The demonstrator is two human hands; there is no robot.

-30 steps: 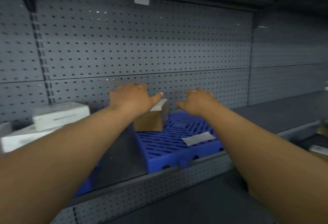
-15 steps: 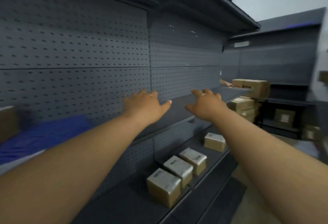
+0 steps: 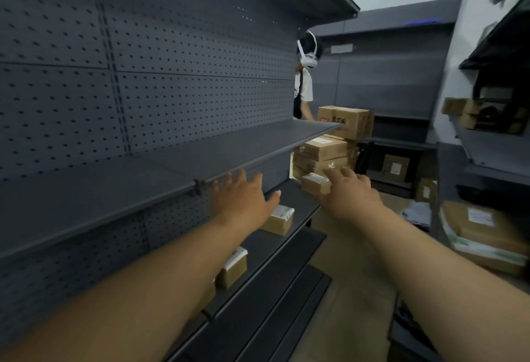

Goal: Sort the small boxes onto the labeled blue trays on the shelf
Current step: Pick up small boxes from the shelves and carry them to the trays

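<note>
Both hands are out in front and empty: the left hand [image 3: 241, 198] spread wide at centre frame, the right hand [image 3: 351, 193] just as open beside it, fingers splayed, gripping nothing. Biggest thing in shot is the dark grey perforated metal shelving unit [image 3: 143, 89], filling the whole left half, its bare middle shelf [image 3: 200, 158] running across to centre. No blue trays anywhere in this view, so the drop-off spot is out of frame. Right of centre, a stack of large brown cardboard cartons [image 3: 329, 143] sits at the shelving's far end, with another person [image 3: 305, 74] wearing a headset standing behind it. Now the task's own goods: small brown cardboard boxes with white labels line the lower shelf [image 3: 286, 247] — one [image 3: 279, 219] just under the left hand, one [image 3: 233, 267] lower down beside the left forearm, and one [image 3: 315, 183] near the right hand's fingertips. By the look of it, this is the fetch step: reaching for the next box. The next move calls for closing on one box, reading its label, then turning to find the matching tray.
</note>
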